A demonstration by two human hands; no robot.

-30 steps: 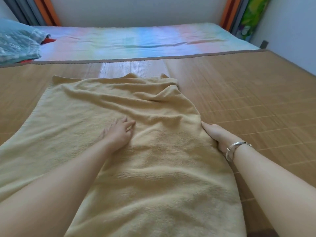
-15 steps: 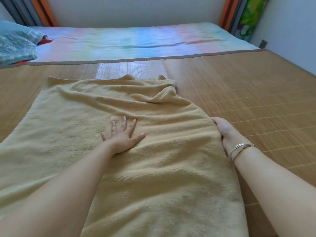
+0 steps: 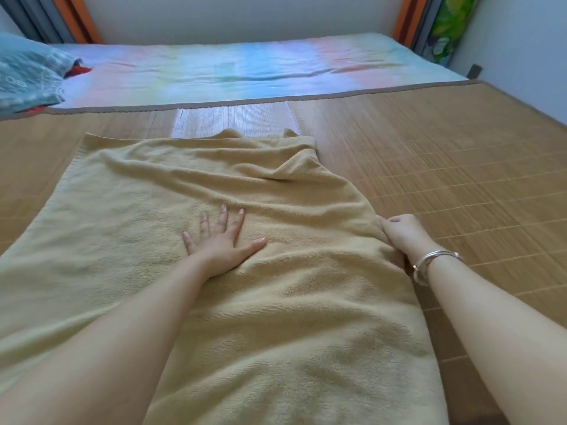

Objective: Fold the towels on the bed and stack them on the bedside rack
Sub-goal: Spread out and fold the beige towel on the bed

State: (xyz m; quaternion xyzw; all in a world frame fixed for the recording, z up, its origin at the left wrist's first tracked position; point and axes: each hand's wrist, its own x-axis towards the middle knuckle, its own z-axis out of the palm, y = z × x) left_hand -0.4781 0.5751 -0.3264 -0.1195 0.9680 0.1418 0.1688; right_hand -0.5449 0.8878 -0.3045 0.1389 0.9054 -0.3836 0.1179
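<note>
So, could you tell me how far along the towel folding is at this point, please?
Early on. Done: the yellow towel is laid out on the bamboo mat, though its far right corner is rumpled. In hand: the left hand presses flat on the towel's middle while the right hand grips its right edge, apparently smoothing it. Left: every fold, then stacking; no rack or folded towel is in view.
</note>
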